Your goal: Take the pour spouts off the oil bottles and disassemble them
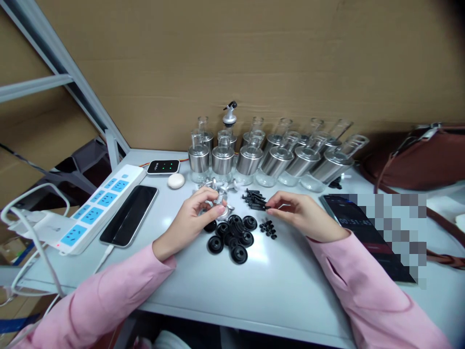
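My left hand (198, 208) is closed, thumb and fingers pinching a silver pourer top (220, 198) over a small heap of similar silver parts (232, 185). My right hand (296, 212) pinches the end of a thin black spout tube (268, 208) at the edge of a pile of such black tubes (254, 196). Between the hands lies a cluster of round black rubber stoppers (239, 253). Beside them, nearer my right hand, sits a group of tiny black caps (269, 228).
Behind stand two rows of steel-sleeved glass bottles (250, 160); one bears a finished pourer (229, 115). At left are a power strip (98, 208), a phone (130, 215), a small device (163, 167) and a white round object (176, 181). At right lie a phone showing a timer (356, 228) and a brown bag (417, 157).
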The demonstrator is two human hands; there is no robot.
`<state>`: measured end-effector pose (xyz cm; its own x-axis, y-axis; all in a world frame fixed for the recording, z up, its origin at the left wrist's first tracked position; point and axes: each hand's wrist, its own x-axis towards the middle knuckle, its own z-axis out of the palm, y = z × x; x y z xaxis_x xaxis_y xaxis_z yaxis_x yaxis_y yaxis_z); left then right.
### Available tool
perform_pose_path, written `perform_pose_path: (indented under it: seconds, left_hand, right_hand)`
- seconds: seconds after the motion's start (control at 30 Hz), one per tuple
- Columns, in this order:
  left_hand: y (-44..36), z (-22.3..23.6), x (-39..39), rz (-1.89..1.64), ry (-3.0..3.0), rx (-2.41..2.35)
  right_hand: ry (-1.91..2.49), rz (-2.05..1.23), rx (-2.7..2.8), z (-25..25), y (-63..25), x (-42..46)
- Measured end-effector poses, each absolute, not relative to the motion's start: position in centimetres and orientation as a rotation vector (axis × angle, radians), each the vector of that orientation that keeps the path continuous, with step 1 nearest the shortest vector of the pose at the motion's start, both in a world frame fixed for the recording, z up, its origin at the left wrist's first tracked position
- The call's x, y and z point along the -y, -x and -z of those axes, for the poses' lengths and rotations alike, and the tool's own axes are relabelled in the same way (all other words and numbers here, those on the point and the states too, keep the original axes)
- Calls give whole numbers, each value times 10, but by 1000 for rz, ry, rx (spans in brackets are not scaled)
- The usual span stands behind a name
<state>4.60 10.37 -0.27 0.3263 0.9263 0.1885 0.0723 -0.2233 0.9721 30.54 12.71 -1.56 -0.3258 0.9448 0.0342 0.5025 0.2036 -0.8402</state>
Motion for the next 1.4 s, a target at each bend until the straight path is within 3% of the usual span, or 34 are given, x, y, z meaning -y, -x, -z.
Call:
perform_pose_path:
  seconds: [1.17,1.4]
  left_hand:
    - [-47,-1,-102,-1032,-1554,-936]
    - [-50,3,-100,-1090,-1444,-837]
  right_hand:
    - [1359,-787,2290,8,-303,-125]
    - [1338,-748,2138,4,-294,-120]
